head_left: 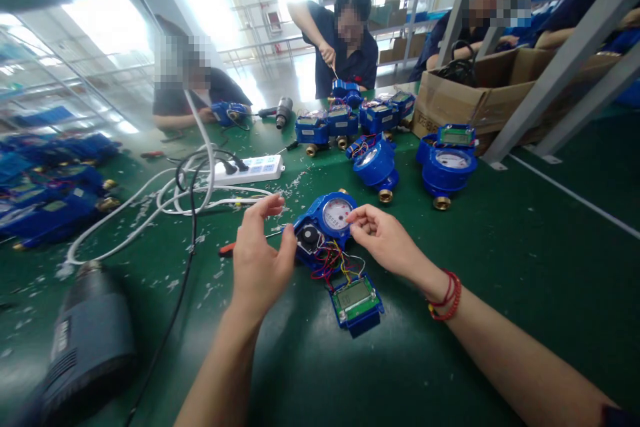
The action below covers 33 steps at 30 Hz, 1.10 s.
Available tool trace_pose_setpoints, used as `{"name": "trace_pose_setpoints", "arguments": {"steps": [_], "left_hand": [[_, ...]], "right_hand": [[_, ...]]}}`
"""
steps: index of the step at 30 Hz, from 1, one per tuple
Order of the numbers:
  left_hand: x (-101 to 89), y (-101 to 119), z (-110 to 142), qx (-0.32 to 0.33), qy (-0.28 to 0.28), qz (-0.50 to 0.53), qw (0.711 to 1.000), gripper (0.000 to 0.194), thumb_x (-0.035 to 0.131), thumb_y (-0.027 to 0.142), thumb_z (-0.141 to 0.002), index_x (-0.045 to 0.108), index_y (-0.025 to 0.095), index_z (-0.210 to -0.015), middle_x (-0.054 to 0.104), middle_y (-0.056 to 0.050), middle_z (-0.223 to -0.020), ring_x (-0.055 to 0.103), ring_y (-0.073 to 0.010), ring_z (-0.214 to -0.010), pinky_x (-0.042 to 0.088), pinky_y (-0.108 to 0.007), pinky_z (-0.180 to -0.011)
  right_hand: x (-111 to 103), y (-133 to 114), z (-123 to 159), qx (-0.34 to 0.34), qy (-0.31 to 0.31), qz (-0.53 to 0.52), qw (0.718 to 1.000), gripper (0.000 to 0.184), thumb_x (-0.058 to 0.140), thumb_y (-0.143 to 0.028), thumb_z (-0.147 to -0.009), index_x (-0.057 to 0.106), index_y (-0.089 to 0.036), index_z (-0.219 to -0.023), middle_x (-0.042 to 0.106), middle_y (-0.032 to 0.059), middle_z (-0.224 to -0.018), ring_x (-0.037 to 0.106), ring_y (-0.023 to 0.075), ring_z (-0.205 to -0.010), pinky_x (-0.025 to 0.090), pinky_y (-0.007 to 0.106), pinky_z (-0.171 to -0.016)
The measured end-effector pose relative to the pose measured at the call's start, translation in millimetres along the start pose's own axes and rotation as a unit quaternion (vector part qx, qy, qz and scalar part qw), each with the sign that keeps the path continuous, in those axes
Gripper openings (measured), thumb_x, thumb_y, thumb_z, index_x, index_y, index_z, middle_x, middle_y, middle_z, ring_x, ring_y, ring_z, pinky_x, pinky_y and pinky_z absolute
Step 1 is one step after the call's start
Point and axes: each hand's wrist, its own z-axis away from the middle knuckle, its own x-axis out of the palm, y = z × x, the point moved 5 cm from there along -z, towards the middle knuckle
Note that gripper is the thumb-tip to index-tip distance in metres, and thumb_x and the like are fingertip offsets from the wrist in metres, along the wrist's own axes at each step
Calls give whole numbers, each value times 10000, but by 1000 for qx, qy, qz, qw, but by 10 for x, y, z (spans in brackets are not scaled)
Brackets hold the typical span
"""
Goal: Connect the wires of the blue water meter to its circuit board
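Note:
An opened blue water meter lies on the green table in front of me, its round dial facing up. Beside the dial, a round black part sits in the open compartment. Thin coloured wires run from there to a green circuit board with a display, in a blue cover nearer me. My left hand hovers left of the meter, thumb and fingers apart, holding nothing. My right hand is at the dial's right edge with its fingertips pinched together; what is between them is hidden. A red-handled screwdriver lies partly behind my left hand.
A heat gun stands at the near left, with a black cable beside it. Behind lie a white power strip and looped cords. More blue meters stand right and farther back, near a cardboard box. Several co-workers sit around the table.

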Motion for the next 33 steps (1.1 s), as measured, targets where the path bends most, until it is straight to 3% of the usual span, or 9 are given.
{"name": "trace_pose_setpoints", "arguments": {"steps": [2, 4, 6, 8, 12, 14, 20, 27, 33], "left_hand": [[-12, 39, 107, 13, -6, -12, 1000, 360, 516, 183, -797, 446, 166, -1151, 536, -79, -1101, 521, -184, -1001, 418, -333, -862], [-19, 26, 290, -4, -2, -18, 1000, 288, 491, 192, -814, 481, 173, -1101, 563, -67, -1039, 531, -182, -973, 412, -334, -865], [-12, -33, 517, -35, 5, -25, 999, 214, 477, 209, -828, 507, 190, -1039, 583, -50, -981, 549, -173, -918, 412, -319, -841], [58, -136, 730, -88, -25, -22, 996, 148, 457, 243, -844, 518, 204, -973, 597, -29, -892, 567, -160, -817, 428, -294, -761], [388, -277, 985, -193, -190, 60, 961, 158, 415, 316, -860, 510, 208, -925, 587, 6, -710, 565, -156, -655, 432, -275, -623], [539, -265, 1018, -227, -241, 132, 934, 180, 409, 338, -859, 515, 195, -883, 576, 10, -673, 558, -154, -622, 429, -267, -593], [706, -215, 1018, -273, -239, 228, 904, 306, 365, 394, -875, 488, 178, -697, 518, 20, -567, 497, -133, -532, 384, -245, -538], [736, -195, 1085, -267, -252, 248, 896, 298, 395, 388, -872, 506, 175, -694, 468, 43, -581, 448, -110, -556, 324, -218, -530], [731, -203, 1106, -258, -254, 235, 902, 316, 377, 387, -878, 494, 179, -671, 486, 37, -589, 469, -117, -566, 324, -226, -539]], "right_hand": [[-144, 1, -8, -7, 17, -4, 1000, 130, 495, -208, -783, 552, -168, -893, 563, 4, -764, 523, 114, -668, 422, 241, -612], [-304, 40, 14, -7, 33, -1, 999, 127, 496, -235, -794, 555, -165, -882, 568, 10, -761, 533, 125, -686, 425, 251, -617], [-431, 125, 79, 5, 43, 9, 999, 139, 502, -269, -802, 558, -162, -871, 572, 15, -756, 538, 134, -689, 424, 262, -618], [-471, 238, 184, 24, 26, 20, 999, 168, 510, -310, -810, 564, -160, -861, 580, 18, -753, 539, 139, -687, 423, 275, -629], [-294, 415, 436, 54, -70, 20, 996, 253, 505, -396, -829, 583, -161, -880, 592, 30, -785, 530, 143, -703, 428, 286, -644], [-164, 441, 528, 62, -109, -3, 992, 288, 508, -423, -829, 577, -166, -937, 589, 32, -810, 526, 138, -706, 434, 279, -638], [111, 370, 575, 50, -145, -72, 986, 259, 542, -353, -821, 570, -180, -1012, 601, 39, -899, 544, 146, -780, 439, 268, -661], [172, 454, 548, 122, -93, -218, 964, 205, 640, -341, -744, 607, -143, -786, 598, 0, -711, 534, 106, -623, 414, 240, -598], [193, 426, 539, 149, -58, -292, 943, 231, 669, -361, -716, 624, -142, -772, 622, 3, -726, 547, 113, -648, 420, 248, -622]]}}
